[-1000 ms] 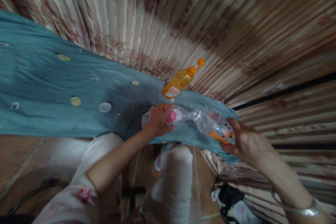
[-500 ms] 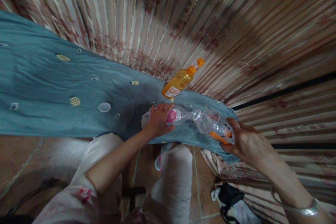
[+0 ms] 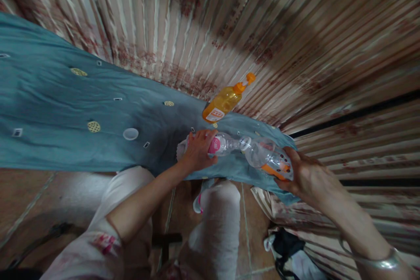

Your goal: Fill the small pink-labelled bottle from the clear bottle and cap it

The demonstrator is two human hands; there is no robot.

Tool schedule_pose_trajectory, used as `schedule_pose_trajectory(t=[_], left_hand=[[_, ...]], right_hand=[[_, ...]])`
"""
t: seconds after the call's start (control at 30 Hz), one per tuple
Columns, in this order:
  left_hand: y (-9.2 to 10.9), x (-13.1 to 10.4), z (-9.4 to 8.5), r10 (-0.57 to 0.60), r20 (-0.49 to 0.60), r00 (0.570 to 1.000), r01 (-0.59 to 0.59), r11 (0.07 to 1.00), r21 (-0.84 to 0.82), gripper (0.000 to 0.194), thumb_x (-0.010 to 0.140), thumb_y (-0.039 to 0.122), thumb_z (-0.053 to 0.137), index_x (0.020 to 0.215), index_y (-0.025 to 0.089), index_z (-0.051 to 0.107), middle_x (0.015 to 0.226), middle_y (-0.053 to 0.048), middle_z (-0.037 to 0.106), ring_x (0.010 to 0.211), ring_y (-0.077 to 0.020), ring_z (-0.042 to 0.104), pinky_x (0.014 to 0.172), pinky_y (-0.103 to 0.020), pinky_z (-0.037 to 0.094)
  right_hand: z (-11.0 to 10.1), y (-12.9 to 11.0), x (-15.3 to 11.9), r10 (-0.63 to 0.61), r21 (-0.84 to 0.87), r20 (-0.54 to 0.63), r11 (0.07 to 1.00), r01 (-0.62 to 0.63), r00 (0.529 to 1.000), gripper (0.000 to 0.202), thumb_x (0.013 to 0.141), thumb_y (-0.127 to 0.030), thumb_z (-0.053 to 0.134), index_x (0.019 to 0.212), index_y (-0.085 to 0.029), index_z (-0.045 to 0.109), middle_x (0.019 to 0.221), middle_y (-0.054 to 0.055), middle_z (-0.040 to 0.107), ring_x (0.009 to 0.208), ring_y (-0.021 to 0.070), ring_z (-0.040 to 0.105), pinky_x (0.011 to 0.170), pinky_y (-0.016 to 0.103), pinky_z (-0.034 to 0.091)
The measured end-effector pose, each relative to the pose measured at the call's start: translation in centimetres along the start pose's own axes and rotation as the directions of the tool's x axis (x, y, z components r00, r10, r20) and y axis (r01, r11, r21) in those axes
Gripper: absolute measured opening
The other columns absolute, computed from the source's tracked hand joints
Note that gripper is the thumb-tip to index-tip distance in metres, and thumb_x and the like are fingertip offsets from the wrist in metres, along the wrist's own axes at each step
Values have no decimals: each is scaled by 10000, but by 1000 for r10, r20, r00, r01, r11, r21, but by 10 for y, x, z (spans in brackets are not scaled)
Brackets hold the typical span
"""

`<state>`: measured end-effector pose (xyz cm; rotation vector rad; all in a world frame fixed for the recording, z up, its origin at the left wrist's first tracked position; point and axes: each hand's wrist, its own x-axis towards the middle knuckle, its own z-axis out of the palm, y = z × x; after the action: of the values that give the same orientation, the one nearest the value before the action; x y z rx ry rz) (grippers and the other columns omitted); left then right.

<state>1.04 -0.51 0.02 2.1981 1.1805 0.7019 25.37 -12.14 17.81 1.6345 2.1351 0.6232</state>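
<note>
From the head camera, two clear plastic bottles are seen being held end to end, right between the hands. By the left hand (image 3: 199, 148), the pink-labelled bottle (image 3: 225, 144) is gripped from above, the fingers curled over its body and the thumb set along the near side. By the right hand (image 3: 307, 178), the orange-labelled bottle (image 3: 266, 153) is clasped around its base end, thumb on the near side, fingers on the far side.

And the aim of the pair: the ridged neck of the pink-labelled bottle is turned toward the right hand, its long axis laid almost straight across from hand to hand. The mouth of the orange-labelled bottle is turned toward the left hand, its long axis slanted so that the mouth is set a little farther from the body than the base. The two mouths are brought together; whether they touch cannot be told.

Beyond the left hand, slightly to its right, the orange pump bottle (image 3: 222, 105) is seen, pump end directed away. Well left of the left hand, a small white disc (image 3: 130, 134) is placed on the teal printed cloth (image 3: 59, 109).
</note>
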Motion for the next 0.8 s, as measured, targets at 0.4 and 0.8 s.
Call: schedule_pose_trajectory(t=[0.4, 0.8], left_hand=[[1, 0, -2, -3, 16, 1000, 3, 1000, 2, 822, 739, 314, 746, 1475, 205, 397, 1457, -168, 536, 1352, -373, 488, 1151, -625, 323], [-1, -1, -1, 6, 2, 1000, -6, 1000, -12, 829, 735, 309, 758, 1476, 228, 395, 1460, -161, 528, 1349, -375, 491, 1151, -640, 321]], right_hand=[[0, 1, -2, 11, -21, 2, 1000, -11, 1000, 458, 746, -347, 742, 1103, -171, 516, 786, 80, 707, 629, 262, 659, 557, 318, 424], [0, 0, -1, 34, 11, 37, 999, -35, 999, 451, 776, -350, 702, 1139, -165, 509, 792, 88, 703, 640, 263, 659, 567, 319, 417]])
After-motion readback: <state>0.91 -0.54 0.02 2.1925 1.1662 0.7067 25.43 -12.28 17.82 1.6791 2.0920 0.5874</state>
